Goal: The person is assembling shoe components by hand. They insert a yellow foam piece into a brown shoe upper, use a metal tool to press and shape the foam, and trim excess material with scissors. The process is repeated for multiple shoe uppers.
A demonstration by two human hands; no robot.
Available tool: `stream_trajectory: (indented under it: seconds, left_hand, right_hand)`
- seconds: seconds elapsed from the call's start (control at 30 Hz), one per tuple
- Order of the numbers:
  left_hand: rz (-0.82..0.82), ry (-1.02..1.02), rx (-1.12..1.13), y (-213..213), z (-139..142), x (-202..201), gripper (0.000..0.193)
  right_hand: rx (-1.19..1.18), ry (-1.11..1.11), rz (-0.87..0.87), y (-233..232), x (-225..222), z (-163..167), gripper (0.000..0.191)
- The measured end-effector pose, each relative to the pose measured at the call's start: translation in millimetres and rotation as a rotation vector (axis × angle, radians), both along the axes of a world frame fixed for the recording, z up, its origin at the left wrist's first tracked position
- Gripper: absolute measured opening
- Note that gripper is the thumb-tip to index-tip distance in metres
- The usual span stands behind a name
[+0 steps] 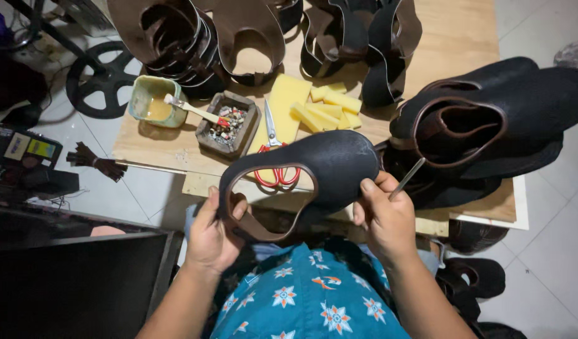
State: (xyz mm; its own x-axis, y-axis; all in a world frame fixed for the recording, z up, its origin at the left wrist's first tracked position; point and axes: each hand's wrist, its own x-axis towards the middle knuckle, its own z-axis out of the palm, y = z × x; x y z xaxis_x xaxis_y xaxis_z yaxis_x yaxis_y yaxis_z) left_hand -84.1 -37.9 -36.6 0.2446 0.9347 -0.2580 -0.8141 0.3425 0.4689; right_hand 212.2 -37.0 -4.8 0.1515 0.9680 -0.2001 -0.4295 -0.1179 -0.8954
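Bench (464, 31): a pale wooden board, crowded with cut leather and small tools, standing over a tiled floor.
Stack of uppers (490, 119): dark shoe uppers piled at the right edge of the bench, brown-trimmed openings facing up.
Leather pieces (201, 37): brown looped cut-outs heaped along the far side.
Shoe upper (326, 166): black, with a brown band round its opening, held up between both hands just above the bench's near edge, toe part to the right.
Left hand (210, 235): its grip is closed on the brown band at the upper's left end, thumb inside the opening.
Right hand (383, 216): its grip pinches the upper's right side with the thumb on top, and also holds a thin metal tool (407, 178) slanting up and right.
Foam pieces (314, 103): a yellow sheet and cut blocks, mid-bench.
Glue pot (154, 100): greenish, with a brush (191, 108) resting across its rim.
Tray (229, 122): dark, rectangular, full of small bits, beside the pot.
Scissors (273, 157): red-handled, lying partly behind the upper.
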Motion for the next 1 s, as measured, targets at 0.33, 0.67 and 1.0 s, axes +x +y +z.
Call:
stream_trajectory:
  seconds: [0.33, 0.67, 1.0]
  left_hand:
    - [0.149, 0.106, -0.092, 4, 11, 1, 0.027]
    - [0.383, 1.259, 0.654, 53, 86, -31, 0.016]
    - [0.825, 2.129, 0.847, 247, 99, -79, 0.025]
  right_hand:
    - [0.003, -0.153, 0.027, 5, -7, -4, 0.025]
    - [0.006, -1.018, 0.374, 20, -9, -82, 0.034]
    - [-0.097, -1.014, 0.303, 18, -4, -94, 0.026]
